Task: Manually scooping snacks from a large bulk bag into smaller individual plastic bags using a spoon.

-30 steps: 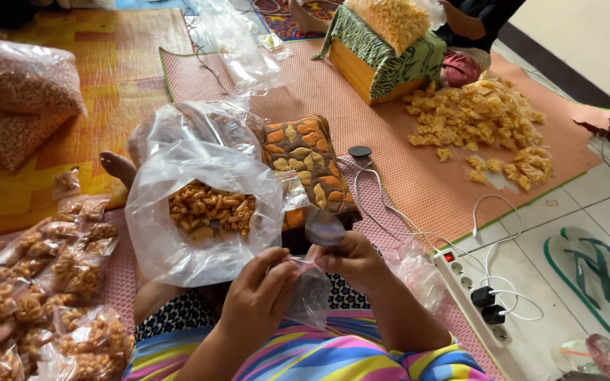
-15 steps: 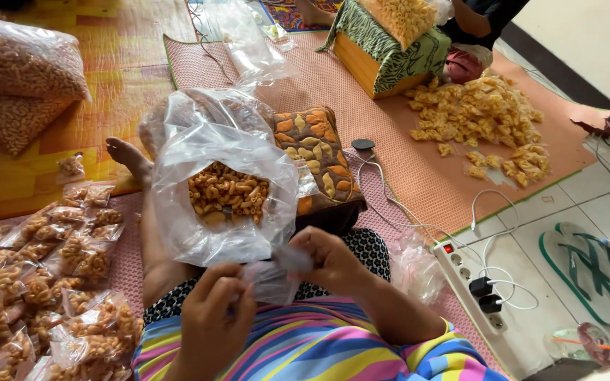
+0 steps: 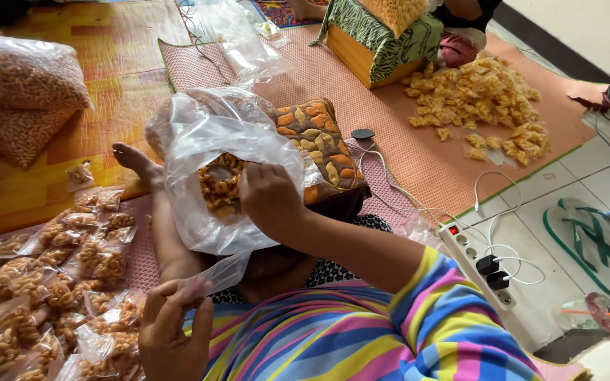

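My left hand (image 3: 171, 331) pinches a small empty clear plastic bag (image 3: 220, 274) at lower centre, holding it above my lap. My right hand (image 3: 271, 200) reaches into the mouth of a large clear plastic bag (image 3: 206, 144) that rests on my legs and holds curled orange-brown snacks (image 3: 219, 182). Its fingers are hidden among the snacks, so what they grip does not show. My bare foot (image 3: 130, 159) sticks out to the left of the big bag.
Several small filled snack packets (image 3: 51, 275) lie at lower left. Two big snack sacks (image 3: 19, 95) sit at upper left. A leaf-patterned cushion (image 3: 319, 144), a power strip (image 3: 478, 267) with cables, green sandals (image 3: 587, 236), a loose snack pile (image 3: 481, 106) and another person beside a box (image 3: 379, 46) are nearby.
Both hands were together on the small empty bag. My right hand has let go and moved up into the large snack bag, while my left hand keeps the small bag low.
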